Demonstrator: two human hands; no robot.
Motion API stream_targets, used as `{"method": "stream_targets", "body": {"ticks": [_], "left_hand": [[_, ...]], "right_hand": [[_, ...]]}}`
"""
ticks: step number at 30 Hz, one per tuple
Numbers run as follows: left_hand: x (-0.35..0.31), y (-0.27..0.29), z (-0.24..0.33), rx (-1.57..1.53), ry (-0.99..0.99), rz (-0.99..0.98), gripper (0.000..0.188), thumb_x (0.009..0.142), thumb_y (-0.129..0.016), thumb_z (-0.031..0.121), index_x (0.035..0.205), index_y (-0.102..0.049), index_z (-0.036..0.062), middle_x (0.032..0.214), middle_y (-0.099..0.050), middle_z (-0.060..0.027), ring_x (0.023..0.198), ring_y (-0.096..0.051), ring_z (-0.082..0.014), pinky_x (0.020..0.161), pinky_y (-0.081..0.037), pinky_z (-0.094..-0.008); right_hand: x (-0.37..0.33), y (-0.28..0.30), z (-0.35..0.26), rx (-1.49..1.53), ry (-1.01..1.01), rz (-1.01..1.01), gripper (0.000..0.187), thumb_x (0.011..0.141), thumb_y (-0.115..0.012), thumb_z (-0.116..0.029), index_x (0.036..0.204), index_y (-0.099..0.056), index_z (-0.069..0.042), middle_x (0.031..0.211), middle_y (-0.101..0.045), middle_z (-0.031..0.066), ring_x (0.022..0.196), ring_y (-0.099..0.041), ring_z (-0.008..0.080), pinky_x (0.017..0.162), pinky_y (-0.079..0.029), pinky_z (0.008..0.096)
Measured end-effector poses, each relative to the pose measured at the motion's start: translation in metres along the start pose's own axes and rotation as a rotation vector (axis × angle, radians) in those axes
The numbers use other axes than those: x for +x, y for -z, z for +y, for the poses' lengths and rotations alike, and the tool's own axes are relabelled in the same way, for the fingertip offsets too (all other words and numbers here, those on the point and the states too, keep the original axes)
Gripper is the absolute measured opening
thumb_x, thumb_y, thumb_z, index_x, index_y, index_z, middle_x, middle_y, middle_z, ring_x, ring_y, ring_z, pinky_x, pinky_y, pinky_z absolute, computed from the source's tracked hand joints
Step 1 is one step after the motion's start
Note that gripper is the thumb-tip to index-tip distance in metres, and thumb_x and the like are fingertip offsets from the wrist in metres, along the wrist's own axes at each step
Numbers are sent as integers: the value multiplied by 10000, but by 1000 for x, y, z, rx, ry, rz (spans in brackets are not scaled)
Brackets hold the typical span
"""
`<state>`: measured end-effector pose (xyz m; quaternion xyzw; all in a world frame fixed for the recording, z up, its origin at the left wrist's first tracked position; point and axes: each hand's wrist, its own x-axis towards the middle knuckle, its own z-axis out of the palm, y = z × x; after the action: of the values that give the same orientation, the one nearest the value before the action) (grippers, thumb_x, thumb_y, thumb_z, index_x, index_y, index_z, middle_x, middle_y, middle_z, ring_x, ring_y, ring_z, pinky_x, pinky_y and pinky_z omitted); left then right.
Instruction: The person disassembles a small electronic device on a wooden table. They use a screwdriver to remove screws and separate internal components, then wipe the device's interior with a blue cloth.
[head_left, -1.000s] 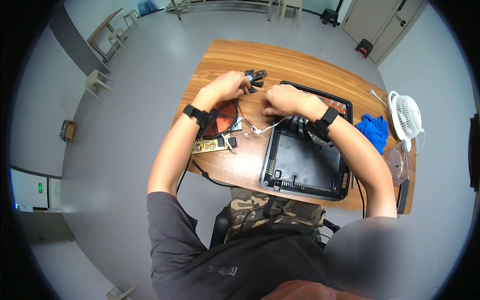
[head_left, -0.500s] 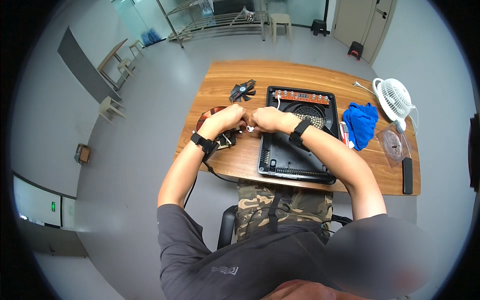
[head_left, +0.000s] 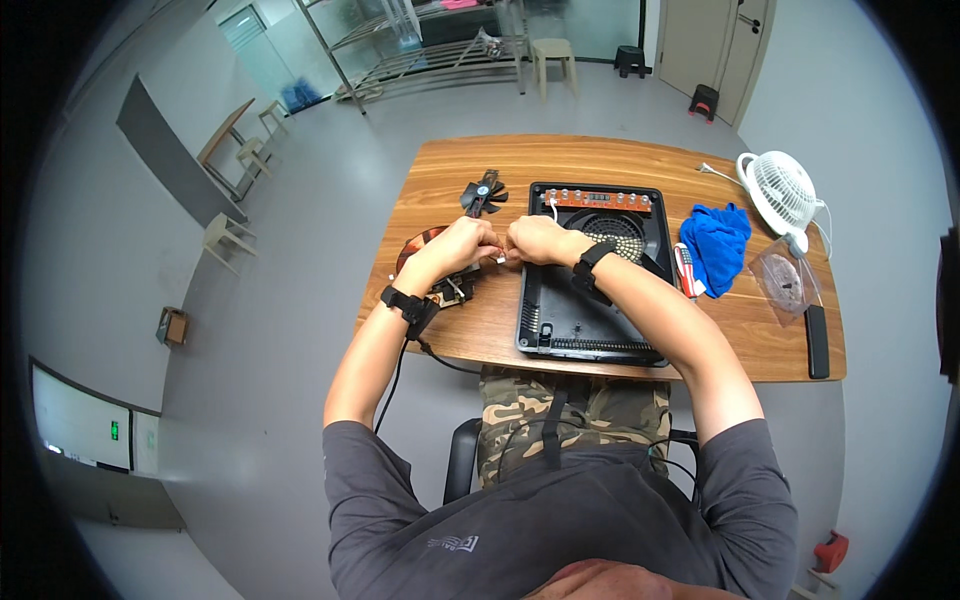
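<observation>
My left hand and my right hand meet over the table, fingers closed in a pinch, around a small white plug connector. Thin wires near it are mostly hidden by my fingers. Partly covered by my left hand and forearm lie a round copper coil and a circuit board. Just beyond my left hand is a small black cooling fan. My right hand reaches over the left edge of an open black appliance housing, which has an orange button board along its far side.
On the right of the wooden table are a blue cloth, a red-and-white item, a white desk fan, a clear plastic bag and a black bar. A black cable hangs near my left wrist.
My hands stay together at the white connector, with the fingers slightly shifted. The small black fan has turned a little. The whole view has tilted and shifted slightly.
</observation>
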<state>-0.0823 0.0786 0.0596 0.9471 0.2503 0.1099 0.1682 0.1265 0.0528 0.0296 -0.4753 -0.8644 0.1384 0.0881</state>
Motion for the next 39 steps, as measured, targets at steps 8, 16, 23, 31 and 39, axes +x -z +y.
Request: {"method": "stream_targets", "body": {"ticks": [8, 16, 23, 31, 39], "left_hand": [[-7, 3, 9, 59, -34, 63, 161, 877, -717, 147, 999, -755, 49, 875, -653, -129, 840, -649, -336, 760, -532, -416], [-12, 11, 12, 48, -18, 66, 207, 893, -705, 136, 1081, -752, 63, 876, -636, -130, 820, -634, -321, 754, -530, -401], [-11, 5, 1, 73, 13, 99, 222, 901, -697, 143, 1114, -748, 106, 843, -612, -123, 798, -630, -302, 742, -524, -410], [-8, 5, 16, 170, -5, 19, 266, 880, -686, 107, 1139, -737, 132, 872, -599, -124, 851, -635, -326, 768, -539, -421], [-25, 12, 6, 82, 97, -72, 561, 836, -720, 69, 1371, -618, 202, 922, -712, -123, 864, -679, -331, 797, -545, -422]], "right_hand": [[13, -4, 2, -14, 34, 3, 311, 861, -713, -337, 838, -729, -27, 863, -723, 208, 872, -711, 369, 733, -556, 450], [9, 4, 11, 112, 39, 14, 284, 845, -749, -314, 831, -728, -31, 854, -725, 190, 872, -710, 355, 739, -554, 442], [8, 11, 10, 24, 43, 8, 240, 830, -757, -261, 818, -718, -25, 844, -724, 182, 858, -705, 358, 719, -553, 444], [5, 11, 8, -26, 21, 25, 265, 850, -732, -306, 839, -746, -42, 853, -732, 175, 863, -714, 359, 738, -560, 447], [-9, 25, 3, -79, 60, -62, 212, 839, -756, -244, 941, -759, -58, 885, -733, 185, 890, -714, 357, 763, -559, 447]]}}
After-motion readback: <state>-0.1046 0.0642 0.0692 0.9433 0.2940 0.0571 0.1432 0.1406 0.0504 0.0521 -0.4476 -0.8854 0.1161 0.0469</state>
